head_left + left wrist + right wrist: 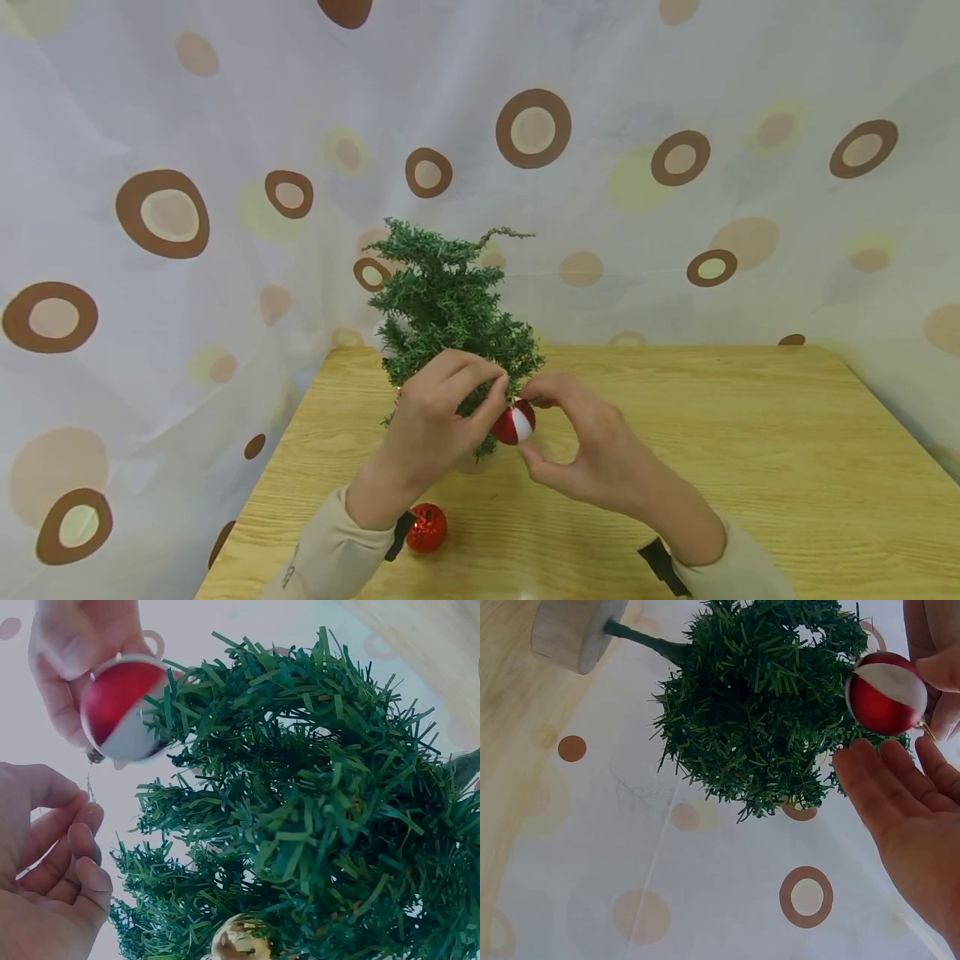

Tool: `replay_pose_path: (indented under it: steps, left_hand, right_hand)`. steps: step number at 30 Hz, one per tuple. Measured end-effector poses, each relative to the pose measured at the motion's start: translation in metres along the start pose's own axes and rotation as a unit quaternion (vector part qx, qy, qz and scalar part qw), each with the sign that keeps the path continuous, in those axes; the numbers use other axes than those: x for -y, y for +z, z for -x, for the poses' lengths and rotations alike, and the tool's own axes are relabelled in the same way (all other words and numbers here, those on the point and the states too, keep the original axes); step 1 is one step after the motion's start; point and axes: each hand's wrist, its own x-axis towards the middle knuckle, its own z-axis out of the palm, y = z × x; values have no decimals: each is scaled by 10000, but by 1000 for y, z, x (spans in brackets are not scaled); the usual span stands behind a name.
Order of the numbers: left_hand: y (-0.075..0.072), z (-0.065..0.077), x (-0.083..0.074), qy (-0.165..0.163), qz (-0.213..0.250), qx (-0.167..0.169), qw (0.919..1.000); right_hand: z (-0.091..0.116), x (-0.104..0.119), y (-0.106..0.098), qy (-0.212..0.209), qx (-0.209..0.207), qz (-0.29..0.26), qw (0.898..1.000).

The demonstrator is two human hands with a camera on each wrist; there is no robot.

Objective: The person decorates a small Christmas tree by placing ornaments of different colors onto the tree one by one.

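Note:
A red and white Christmas bauble [516,423] is in front of the lower right side of a small artificial Christmas tree [442,292]. My right hand [592,442] grips the bauble between thumb and fingertips. My left hand [442,408] is close beside it, pinching the bauble's thin hanging string [89,784] between thumb and index finger. In the left wrist view the bauble's small cap [94,755] points down toward that pinch. The tree's green branches overlap the bauble's edge there. Part of the tree is hidden behind the left hand in the head view.
A shiny red bauble [427,528] lies on the wooden table [720,467], close to the left sleeve. A gold bauble [244,939] sits among the branches. The tree's trunk stands in a pale round base [570,634]. A spotted curtain [615,83] hangs behind the table.

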Motion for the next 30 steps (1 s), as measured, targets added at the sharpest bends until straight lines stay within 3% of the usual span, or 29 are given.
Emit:
replay_pose_path:
  steps: [9,15,20,30]
  left_hand:
    - [0,2,-1,-16,-19,118,9999]
    - [1,3,0,-102,-28,217,9997]
    - [1,6,2,-228,-141,163,9995]
    - [-1,9,4,-756,-538,18,9957]
  right_hand:
    - [-16,6,9,147,-1024,462,9936]
    - [-23,3,13,128,-1088,288,9936]
    - [-25,-1,15,-5,-1167,454,9921]
    - [-34,-6,18,140,-965,689,9928]
